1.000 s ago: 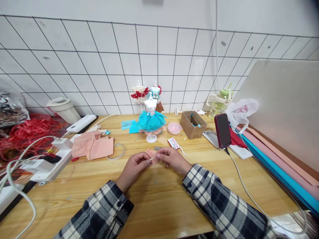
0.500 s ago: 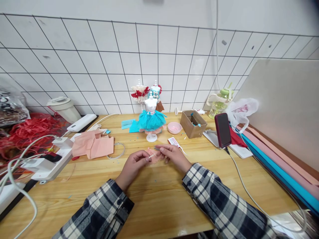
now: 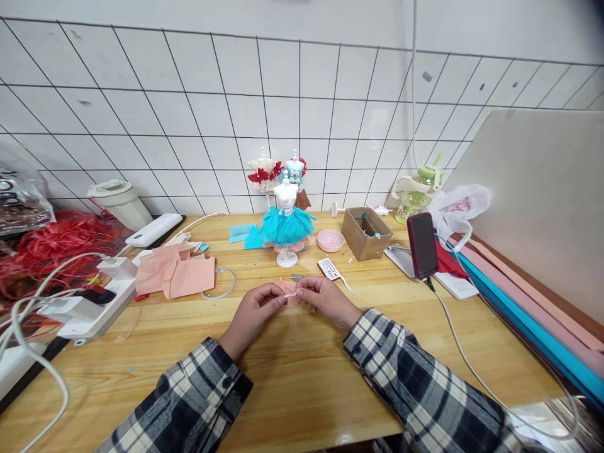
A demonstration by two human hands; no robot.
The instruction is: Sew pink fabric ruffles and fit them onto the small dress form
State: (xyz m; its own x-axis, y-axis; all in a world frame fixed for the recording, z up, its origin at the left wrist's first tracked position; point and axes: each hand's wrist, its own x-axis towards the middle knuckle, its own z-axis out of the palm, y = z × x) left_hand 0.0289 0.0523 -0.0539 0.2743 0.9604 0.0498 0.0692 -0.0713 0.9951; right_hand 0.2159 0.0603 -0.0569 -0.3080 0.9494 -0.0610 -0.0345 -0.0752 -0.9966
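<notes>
My left hand point(image 3: 257, 313) pinches the left end of a small gathered piece of peach crepe paper point(image 3: 287, 287) along its pale strip edge. The thumb and index finger of my right hand point(image 3: 328, 301) close on the strip's other end. Grey scissor blades point(image 3: 297, 277) stick out just beyond my right fingers; their handles are hidden, and I cannot tell whether that hand holds them. Farther back stands a white mini dress form point(image 3: 285, 195) wearing a blue crepe paper skirt point(image 3: 287, 228) with a peach layer beneath.
Peach crepe sheets point(image 3: 177, 270) and a coiled wire point(image 3: 221, 283) lie left. A pink bowl point(image 3: 331, 240), cardboard box point(image 3: 367, 233) and red-white packet point(image 3: 329, 268) stand or lie behind my right hand. A propped phone point(image 3: 422, 245) trails a cable on the right. A power strip point(image 3: 101, 308) lies far left.
My right hand has drawn in its fingers and now pinches the strip's right end. The scissor blades show more clearly beyond that hand. My left hand has barely moved.
</notes>
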